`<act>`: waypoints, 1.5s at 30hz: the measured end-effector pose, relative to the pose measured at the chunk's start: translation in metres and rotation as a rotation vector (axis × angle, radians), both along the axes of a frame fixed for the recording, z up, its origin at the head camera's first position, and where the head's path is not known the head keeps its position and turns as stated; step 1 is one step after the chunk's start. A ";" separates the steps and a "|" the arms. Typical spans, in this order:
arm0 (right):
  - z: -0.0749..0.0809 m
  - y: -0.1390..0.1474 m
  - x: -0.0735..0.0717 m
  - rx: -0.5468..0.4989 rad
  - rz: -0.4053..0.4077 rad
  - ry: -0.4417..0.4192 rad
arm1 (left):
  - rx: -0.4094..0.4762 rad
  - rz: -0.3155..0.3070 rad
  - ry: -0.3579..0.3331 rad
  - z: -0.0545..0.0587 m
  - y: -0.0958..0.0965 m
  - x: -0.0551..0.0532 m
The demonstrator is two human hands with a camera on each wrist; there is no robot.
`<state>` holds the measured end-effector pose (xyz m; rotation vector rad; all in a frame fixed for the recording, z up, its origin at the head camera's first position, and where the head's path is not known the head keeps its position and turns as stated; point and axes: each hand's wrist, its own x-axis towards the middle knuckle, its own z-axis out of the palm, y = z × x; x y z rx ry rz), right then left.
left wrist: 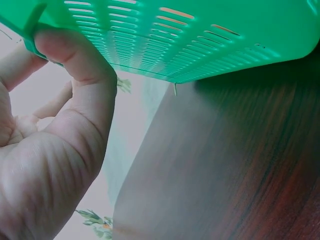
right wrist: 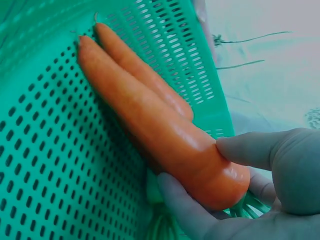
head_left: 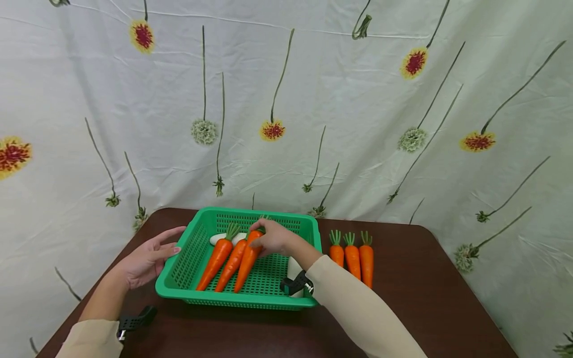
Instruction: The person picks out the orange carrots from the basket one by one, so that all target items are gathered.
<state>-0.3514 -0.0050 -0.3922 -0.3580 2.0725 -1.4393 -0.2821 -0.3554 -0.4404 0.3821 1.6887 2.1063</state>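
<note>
A green plastic basket [head_left: 237, 300] with slotted walls stands on the table. Inside it, two orange carrots [head_left: 217, 258] [head_left: 231, 266] lie slanted side by side. My right hand [head_left: 274, 238] pinches a third carrot [head_left: 247, 262] near its leafy top, thumb and fingers on either side. In the right wrist view this carrot [right wrist: 145, 120] lies over the basket floor, its thin end toward the far wall. At the basket's left rim, my left hand [head_left: 145, 258] touches the edge with loosely extended fingers; the left wrist view shows its thumb [left wrist: 65, 47] against the rim.
Two smooth white things [head_left: 218, 239] [head_left: 294, 270] lie in the basket, partly covered. Right of it, three carrots [head_left: 336, 251] [head_left: 352, 258] [head_left: 366, 261] lie in a row on the dark brown table [head_left: 412, 293]. A flower-printed cloth [head_left: 340, 89] hangs behind.
</note>
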 end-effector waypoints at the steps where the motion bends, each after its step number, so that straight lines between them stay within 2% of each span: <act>1: 0.001 0.001 0.000 -0.010 -0.002 0.003 | -0.001 0.000 0.000 0.000 0.000 0.000; 12: 0.013 0.015 0.003 -0.114 -0.003 0.019 | -0.008 0.005 0.003 0.000 0.000 0.000; 20: 0.019 0.030 0.003 -0.190 -0.046 0.055 | 0.039 -0.035 0.022 0.002 0.003 0.002; 27: 0.026 0.042 0.004 -0.283 -0.073 0.066 | 0.013 -0.008 0.006 0.001 0.002 0.001; 45: 0.027 0.086 0.019 -0.390 -0.201 0.142 | 0.019 -0.017 0.014 0.000 0.001 0.000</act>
